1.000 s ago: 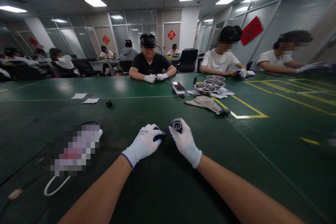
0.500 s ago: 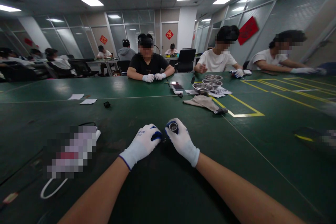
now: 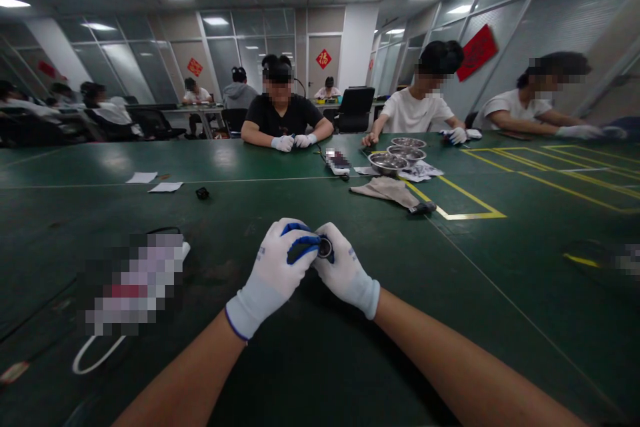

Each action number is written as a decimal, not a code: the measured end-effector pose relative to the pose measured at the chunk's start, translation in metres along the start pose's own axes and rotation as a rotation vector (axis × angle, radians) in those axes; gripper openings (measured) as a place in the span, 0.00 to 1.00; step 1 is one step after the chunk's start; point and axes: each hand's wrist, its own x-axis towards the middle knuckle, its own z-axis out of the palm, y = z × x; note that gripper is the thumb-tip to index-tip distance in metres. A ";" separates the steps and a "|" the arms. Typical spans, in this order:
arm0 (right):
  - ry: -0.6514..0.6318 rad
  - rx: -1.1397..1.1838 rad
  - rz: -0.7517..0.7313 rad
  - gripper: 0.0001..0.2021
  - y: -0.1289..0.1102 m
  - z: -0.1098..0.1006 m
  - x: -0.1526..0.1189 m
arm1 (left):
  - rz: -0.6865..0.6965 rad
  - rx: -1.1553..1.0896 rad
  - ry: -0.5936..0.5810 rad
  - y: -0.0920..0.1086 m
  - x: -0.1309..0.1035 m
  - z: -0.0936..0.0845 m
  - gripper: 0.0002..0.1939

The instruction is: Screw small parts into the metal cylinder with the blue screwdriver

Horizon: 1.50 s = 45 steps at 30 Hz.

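Note:
Both of my hands wear white gloves with blue-coated fingers and meet over the green table [image 3: 320, 373]. My right hand [image 3: 345, 270] is closed around a small round part [image 3: 325, 249], a dark hollow cylinder with a silvery rim, its opening facing up. My left hand [image 3: 280, 257] has its thumb and fingertips pinched together at the left edge of that opening. Anything between those fingertips is too small or hidden to make out. The cylinder's lower portion is covered by my right hand's fingers.
Left lies a blurred pale power strip [image 3: 140, 280] with a white cord loop. Ahead are papers [image 3: 165, 187], a small black object [image 3: 202, 193], a beige cloth [image 3: 385, 191], metal bowls [image 3: 387, 163] and another strip [image 3: 337, 160]. Several gloved people sit across the table.
My left hand has risen from the table beside small loose bits and moved right to the cylinder's rim. My right hand stays around the cylinder, nearly in place. A co-worker's bare hand has lowered near the bowls.

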 end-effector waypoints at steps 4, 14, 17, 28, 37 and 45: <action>0.019 0.014 0.033 0.04 0.001 0.001 -0.001 | -0.032 -0.004 0.036 -0.002 -0.001 0.001 0.07; 0.054 0.028 0.024 0.05 0.002 0.002 -0.001 | -0.080 -0.032 0.076 0.002 0.000 0.001 0.05; 0.053 0.014 0.018 0.05 0.001 0.000 0.001 | -0.086 -0.036 0.096 0.001 0.000 0.000 0.05; 0.026 0.001 -0.036 0.06 -0.004 -0.003 -0.001 | -0.058 -0.021 0.074 0.007 -0.003 0.006 0.07; -0.034 0.037 -0.017 0.06 -0.010 0.000 -0.004 | -0.012 0.096 0.001 0.011 -0.002 0.004 0.07; -0.031 -0.016 -0.013 0.07 -0.007 0.003 -0.006 | -0.147 0.053 -0.057 0.014 0.001 0.004 0.04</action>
